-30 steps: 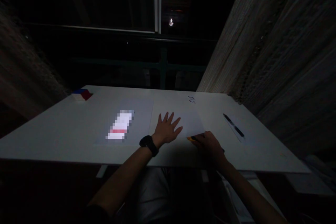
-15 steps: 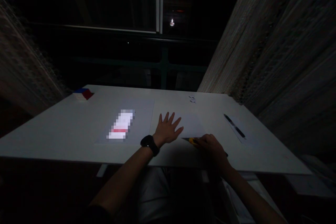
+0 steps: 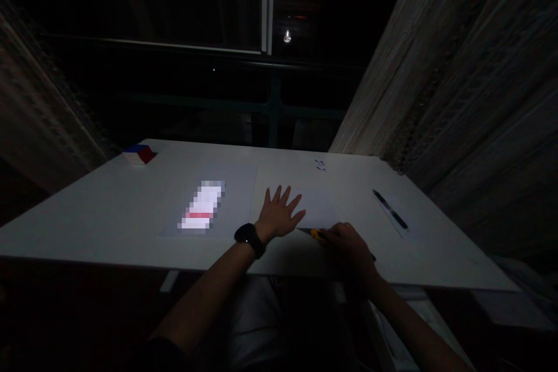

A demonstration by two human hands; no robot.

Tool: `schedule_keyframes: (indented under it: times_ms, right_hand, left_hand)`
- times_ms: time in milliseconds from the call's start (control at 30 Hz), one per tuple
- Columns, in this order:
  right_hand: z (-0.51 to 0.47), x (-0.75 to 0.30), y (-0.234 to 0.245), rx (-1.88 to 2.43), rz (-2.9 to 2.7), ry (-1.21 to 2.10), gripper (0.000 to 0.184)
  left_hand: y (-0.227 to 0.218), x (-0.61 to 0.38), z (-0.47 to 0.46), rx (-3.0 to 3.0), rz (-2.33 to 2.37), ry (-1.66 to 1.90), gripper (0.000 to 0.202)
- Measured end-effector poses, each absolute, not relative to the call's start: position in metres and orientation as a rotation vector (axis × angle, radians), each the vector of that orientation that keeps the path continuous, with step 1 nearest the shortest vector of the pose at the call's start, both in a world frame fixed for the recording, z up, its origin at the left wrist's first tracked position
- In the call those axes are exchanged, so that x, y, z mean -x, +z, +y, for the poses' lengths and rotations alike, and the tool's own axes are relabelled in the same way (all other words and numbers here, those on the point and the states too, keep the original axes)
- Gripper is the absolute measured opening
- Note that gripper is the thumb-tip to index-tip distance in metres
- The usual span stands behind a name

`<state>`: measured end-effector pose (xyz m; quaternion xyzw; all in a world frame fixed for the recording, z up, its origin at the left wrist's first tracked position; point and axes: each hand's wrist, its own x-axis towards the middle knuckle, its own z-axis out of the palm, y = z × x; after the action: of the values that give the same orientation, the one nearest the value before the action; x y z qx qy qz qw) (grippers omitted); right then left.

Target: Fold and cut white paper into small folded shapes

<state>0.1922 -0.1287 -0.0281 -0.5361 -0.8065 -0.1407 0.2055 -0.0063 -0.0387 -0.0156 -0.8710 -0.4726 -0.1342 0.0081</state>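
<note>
The scene is dark. My left hand [image 3: 279, 214] lies flat with fingers spread on a white sheet of paper [image 3: 318, 207] near the front of a white table [image 3: 108, 209]. A black watch [image 3: 248, 238] sits on that wrist. My right hand [image 3: 349, 243] is closed round a yellow utility knife [image 3: 317, 235], whose tip meets the sheet's near edge just right of my left hand.
A second sheet with a blurred bright patch [image 3: 203, 209] lies to the left. A black pen [image 3: 389, 209] rests at the right, a red-and-blue cube [image 3: 138, 153] at the far left corner. A rough wall [image 3: 471, 99] rises on the right, a dark window behind.
My right hand has slid the knife leftward along the sheet's near edge, toward my left hand. The left hand has stayed flat on the paper.
</note>
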Motion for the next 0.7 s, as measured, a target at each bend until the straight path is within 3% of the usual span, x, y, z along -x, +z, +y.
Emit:
schedule_keyframes:
  times_ms: [700]
  right_hand:
    - [-0.127, -0.185, -0.034, 1.510, -2.229, -0.280, 0.024]
  left_hand:
    - [-0.015, 0.034, -0.025, 2.751, -1.390, -0.317, 0.054]
